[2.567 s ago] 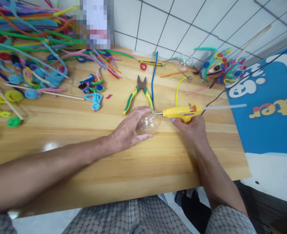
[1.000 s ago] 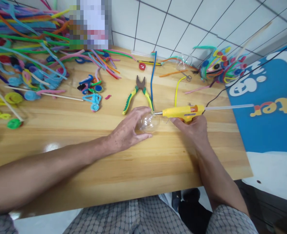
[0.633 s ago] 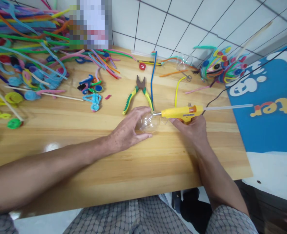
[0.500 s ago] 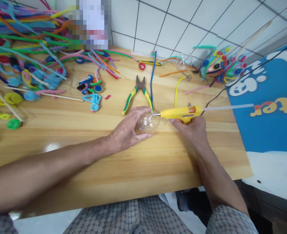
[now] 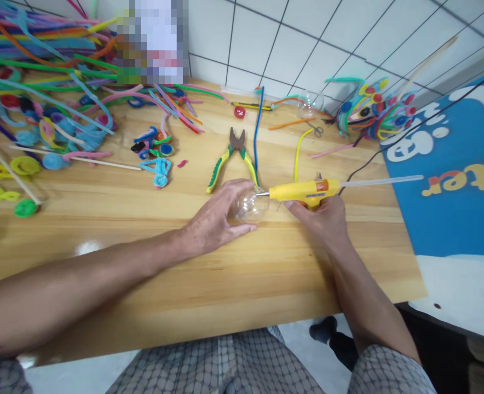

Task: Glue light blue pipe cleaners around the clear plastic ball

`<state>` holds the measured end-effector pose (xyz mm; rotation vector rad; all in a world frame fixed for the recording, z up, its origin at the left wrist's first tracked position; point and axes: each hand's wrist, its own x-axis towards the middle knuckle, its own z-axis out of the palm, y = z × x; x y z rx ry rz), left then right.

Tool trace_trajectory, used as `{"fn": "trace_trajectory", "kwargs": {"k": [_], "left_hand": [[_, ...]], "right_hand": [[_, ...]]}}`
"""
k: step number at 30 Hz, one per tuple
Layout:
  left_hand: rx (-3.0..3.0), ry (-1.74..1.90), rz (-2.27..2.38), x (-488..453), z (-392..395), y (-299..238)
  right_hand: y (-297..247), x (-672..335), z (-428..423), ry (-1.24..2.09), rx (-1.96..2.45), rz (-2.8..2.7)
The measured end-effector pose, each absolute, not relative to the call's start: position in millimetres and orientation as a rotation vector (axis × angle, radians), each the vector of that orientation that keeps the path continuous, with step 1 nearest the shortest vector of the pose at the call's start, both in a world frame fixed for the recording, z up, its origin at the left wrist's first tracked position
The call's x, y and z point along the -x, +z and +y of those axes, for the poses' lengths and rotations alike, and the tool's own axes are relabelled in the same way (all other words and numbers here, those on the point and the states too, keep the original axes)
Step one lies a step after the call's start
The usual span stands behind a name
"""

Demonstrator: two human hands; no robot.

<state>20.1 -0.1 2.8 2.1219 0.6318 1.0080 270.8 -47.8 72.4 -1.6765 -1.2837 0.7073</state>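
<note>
My left hand (image 5: 221, 219) curls around a clear plastic ball (image 5: 251, 209), thumb at its near side and fingers at its far side. A yellow hot glue gun (image 5: 301, 191) is gripped in my right hand (image 5: 326, 219), its metal nozzle at the ball's upper right. Whether the nozzle touches the ball, I cannot tell. A clear glue stick (image 5: 381, 181) juts from the gun's rear. Just beyond the ball lie pliers (image 5: 237, 143) with green and yellow handles, jaws apart and pointing away from me.
Colourful pipe cleaners (image 5: 40, 49) and coiled pieces heap up at the left. Beyond the pliers are a blue pipe cleaner (image 5: 259, 128), a yellow-handled cutter (image 5: 252, 106), small scissors (image 5: 317, 131) and another clear ball (image 5: 310, 103). Decorated balls (image 5: 361, 112) and a black cord (image 5: 369, 158) occupy the right.
The glue gun and my right hand have shifted very slightly left. My left hand and the ball look unmoved. A dark shoe below the table's edge has moved right.
</note>
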Motion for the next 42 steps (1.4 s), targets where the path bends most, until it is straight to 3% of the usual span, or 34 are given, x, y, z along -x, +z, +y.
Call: {"fn": "trace_trajectory", "kwargs": {"k": [20,26,31,42], "left_hand": [[-2.128,1.009,0.661,-19.8,-0.4,1.5],[-2.095,0.959,0.745,-21.0,-5.0,0.8],[-2.09,0.94,0.767,-20.8,-7.1,-4.3],[-2.237,0.89,0.602,-14.1,-6.5,3.0]], "right_hand": [[78.3,-284.4,-45.6,0.658,1.745,-1.299],[92.7,-354.7,-43.0,0.246,1.825,-1.088],[74.1,-443.2,-36.3,0.039,2.03,-0.903],[25.8,-476.9,-26.4,-0.064,2.332,-0.78]]}}
